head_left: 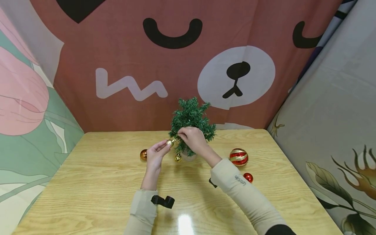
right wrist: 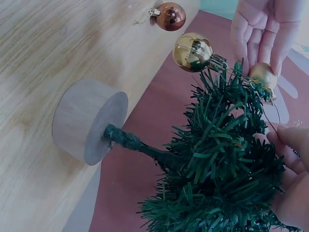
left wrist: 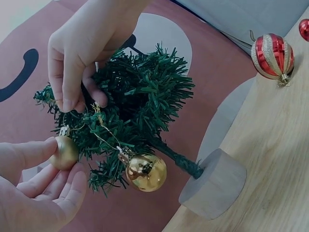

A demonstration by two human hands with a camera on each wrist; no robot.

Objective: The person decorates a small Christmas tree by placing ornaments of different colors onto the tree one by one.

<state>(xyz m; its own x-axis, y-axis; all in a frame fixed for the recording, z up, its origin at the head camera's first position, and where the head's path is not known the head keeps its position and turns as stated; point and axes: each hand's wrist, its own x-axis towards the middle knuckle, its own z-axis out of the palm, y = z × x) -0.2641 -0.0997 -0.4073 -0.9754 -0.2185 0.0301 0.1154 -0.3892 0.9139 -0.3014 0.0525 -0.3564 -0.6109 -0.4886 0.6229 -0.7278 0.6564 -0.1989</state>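
A small artificial Christmas tree (head_left: 191, 117) stands on a round pale base (left wrist: 215, 183) near the table's back edge. My left hand (head_left: 157, 153) holds a matte gold bauble (left wrist: 64, 153) between thumb and fingers, at the tree's left side. Above it, my right hand (head_left: 192, 138) pinches the bauble's thin gold string (right wrist: 270, 121) beside the branches. A shiny gold bauble (left wrist: 146, 172) hangs from a lower branch by its own string, close to the left hand's fingers.
On the table (head_left: 102, 182), a copper-coloured bauble (right wrist: 170, 16) lies left of the tree. A red-and-gold striped bauble (head_left: 239, 157) and a smaller red bauble (head_left: 248, 177) lie to the right, near my right sleeve. A patterned cloth (head_left: 123, 114) hangs behind the table.
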